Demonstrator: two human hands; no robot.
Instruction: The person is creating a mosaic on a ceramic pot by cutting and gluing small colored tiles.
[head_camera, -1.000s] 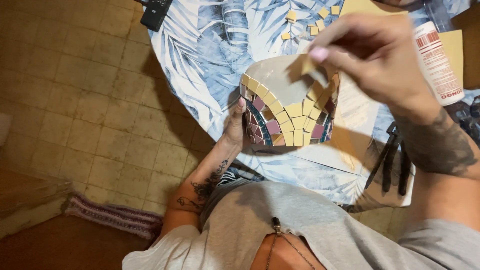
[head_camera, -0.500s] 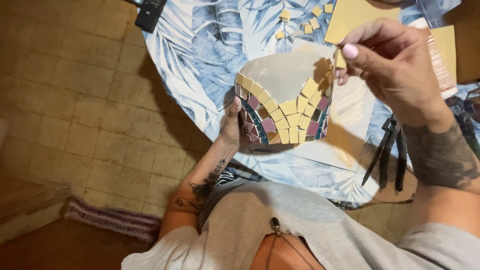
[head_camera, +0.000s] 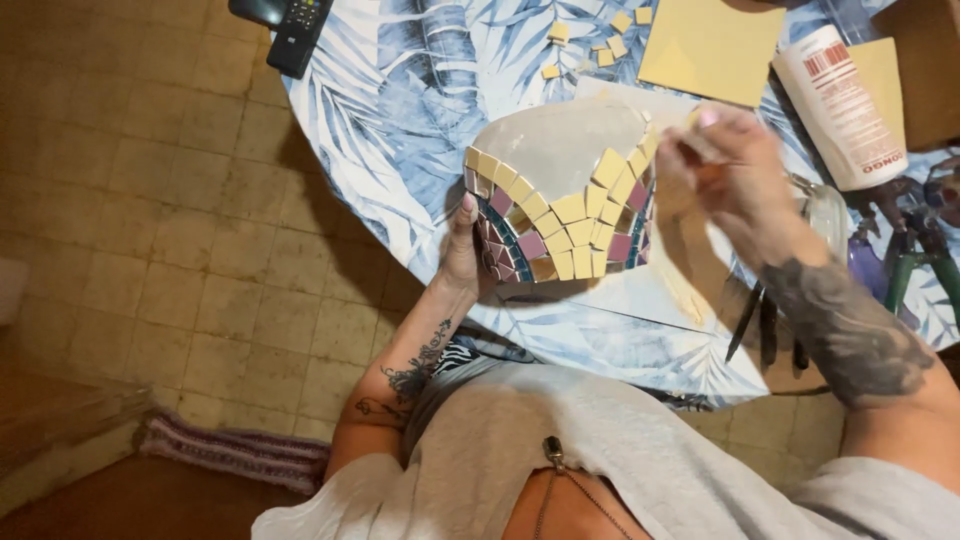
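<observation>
Two hands work on one pot (head_camera: 560, 215) at the middle of the frame, a pale rounded pot partly covered with yellow, purple and teal tile pieces, resting on the leaf-patterned tablecloth (head_camera: 420, 120). The left hand (head_camera: 463, 250) lies flat against the pot's left side, fingers pressed together, steadying it as it did a second ago. The right hand (head_camera: 730, 185) has come down: a moment ago it hovered above the pot's upper right with something small pinched in its fingertips, and now it sits right at the pot's right edge, beside the yellow row. It is blurred, so I cannot tell whether the fingertips still pinch a piece or press on the surface. My reading is that a tile is being set or nudged into the yellow band there.

Toward the top of the frame lie loose yellow tile bits (head_camera: 600, 45) and a large yellow square tile (head_camera: 710, 50). A white glue bottle (head_camera: 840, 110) lies at upper right, a remote control (head_camera: 298, 35) at upper left, and dark-handled tools (head_camera: 770, 325) at lower right.
</observation>
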